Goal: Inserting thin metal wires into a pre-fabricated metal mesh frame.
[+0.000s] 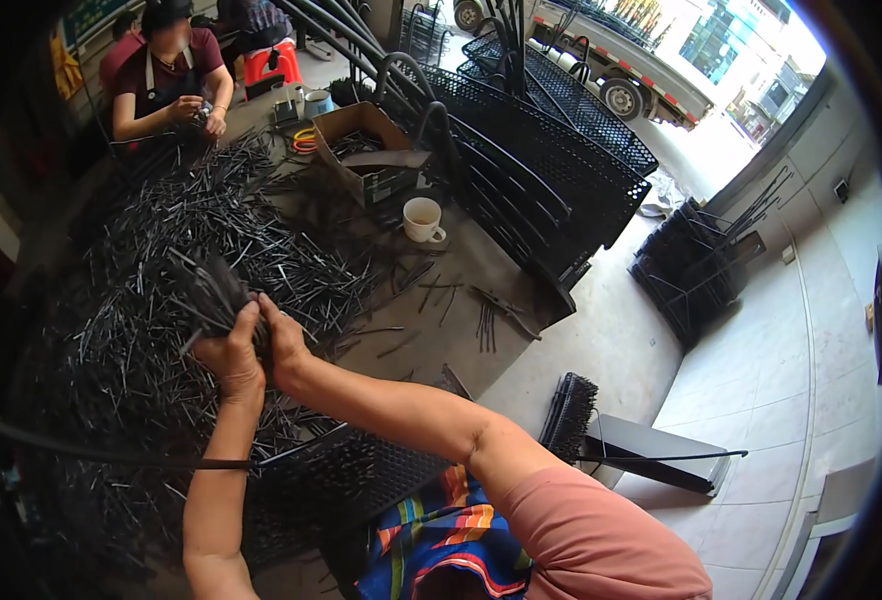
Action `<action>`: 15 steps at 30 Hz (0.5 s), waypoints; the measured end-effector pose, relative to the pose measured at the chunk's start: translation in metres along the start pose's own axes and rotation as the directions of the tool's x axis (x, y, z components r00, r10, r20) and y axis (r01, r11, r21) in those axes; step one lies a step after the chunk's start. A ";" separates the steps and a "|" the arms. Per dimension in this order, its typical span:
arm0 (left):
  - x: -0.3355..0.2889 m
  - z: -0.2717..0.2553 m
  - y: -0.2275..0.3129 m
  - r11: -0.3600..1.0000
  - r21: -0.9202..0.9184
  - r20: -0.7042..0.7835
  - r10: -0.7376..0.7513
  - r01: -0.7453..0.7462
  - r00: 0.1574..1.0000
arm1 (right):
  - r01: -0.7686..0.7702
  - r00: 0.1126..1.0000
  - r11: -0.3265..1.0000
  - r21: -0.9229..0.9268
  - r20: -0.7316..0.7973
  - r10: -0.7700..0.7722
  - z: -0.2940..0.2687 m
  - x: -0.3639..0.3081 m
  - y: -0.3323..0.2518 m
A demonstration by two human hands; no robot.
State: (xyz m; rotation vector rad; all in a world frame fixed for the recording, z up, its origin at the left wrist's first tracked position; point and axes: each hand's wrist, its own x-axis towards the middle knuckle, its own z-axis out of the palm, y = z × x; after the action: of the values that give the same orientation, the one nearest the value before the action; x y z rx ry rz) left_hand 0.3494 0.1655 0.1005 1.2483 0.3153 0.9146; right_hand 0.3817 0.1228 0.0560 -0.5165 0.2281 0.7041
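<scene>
Both my hands are raised over a wide, tangled pile of short black strips (pixel 121 300). Between them is a bundle of the same black strips (pixel 211 292), its loose ends fanning toward the far left. My left hand (pixel 229 362) is wrapped round the near side of the bundle, fingers mostly hidden. My right hand (pixel 284 345) closes on it from the right, its thumb side next to the left thumb. A few loose strips (pixel 441 295) and a pair of pliers (pixel 506 312) lie on the table to the right of my hands.
A white mug (pixel 422 219) and an open cardboard box (pixel 369 145) stand beyond the pile. Black perforated metal racks (pixel 551 150) rise at the far right. Across the table a co-worker (pixel 171 85) handles something small. A brush-like bundle (pixel 569 415) stands beside my right arm.
</scene>
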 end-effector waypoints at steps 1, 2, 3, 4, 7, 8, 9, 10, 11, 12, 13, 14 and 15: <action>-0.003 -0.008 0.009 0.998 0.052 0.067 0.036 -0.039 0.997 | 0.114 0.987 0.992 -0.052 0.120 -0.107 0.005 0.000 0.008; -0.001 -0.016 0.015 0.997 0.069 0.050 0.041 -0.044 0.998 | 0.231 0.948 0.969 -0.086 0.244 -0.204 0.013 -0.002 0.016; 0.000 -0.011 0.021 0.985 0.079 0.109 0.141 -0.150 0.984 | 0.230 0.947 0.969 -0.087 0.249 -0.202 0.005 0.015 0.022; -0.005 0.020 0.018 0.970 0.035 0.200 0.227 -0.239 0.953 | 0.382 0.913 0.886 -0.262 0.252 -0.320 -0.025 0.047 0.004; -0.003 0.011 -0.006 0.968 0.087 0.174 0.218 -0.235 0.960 | 0.505 0.863 0.776 -0.378 0.248 -0.441 -0.031 0.049 0.006; 0.001 -0.007 -0.008 0.946 0.184 0.173 0.237 -0.268 0.956 | 0.534 0.846 0.776 -0.335 0.218 -0.487 -0.019 0.035 0.016; 0.002 -0.009 -0.005 0.991 0.083 0.157 0.092 -0.106 0.983 | 0.397 0.916 0.866 -0.305 0.072 -0.395 -0.012 0.023 0.019; 0.006 -0.017 0.000 0.990 0.094 0.150 0.095 -0.110 0.984 | 0.388 0.920 0.871 -0.300 0.076 -0.384 0.000 0.009 0.019; 0.012 -0.028 0.005 0.990 0.116 0.061 0.069 -0.075 0.996 | 0.233 0.970 0.884 -0.405 0.034 -0.240 0.012 -0.005 0.018; 0.013 -0.020 0.003 0.993 0.113 -0.010 0.030 -0.029 1.000 | 0.088 0.992 0.859 -0.504 -0.036 -0.123 0.009 -0.009 0.007; 0.012 -0.010 0.005 0.998 0.032 -0.057 0.047 -0.045 0.997 | 0.110 0.993 0.922 -0.371 0.013 -0.113 0.001 -0.009 0.013; 0.010 -0.003 0.000 0.999 0.021 -0.047 0.040 -0.039 0.998 | 0.120 0.992 0.920 -0.373 0.006 -0.127 -0.005 -0.007 0.006; 0.010 -0.003 0.001 0.986 0.139 -0.026 0.098 -0.093 0.995 | 0.051 0.997 0.957 -0.286 -0.033 -0.064 -0.004 -0.007 0.004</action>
State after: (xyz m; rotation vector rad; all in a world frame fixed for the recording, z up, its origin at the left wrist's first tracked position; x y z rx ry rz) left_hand 0.3530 0.1749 0.1035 1.3863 0.3519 1.0101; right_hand 0.3731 0.1192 0.0533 -0.8113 0.1507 0.6732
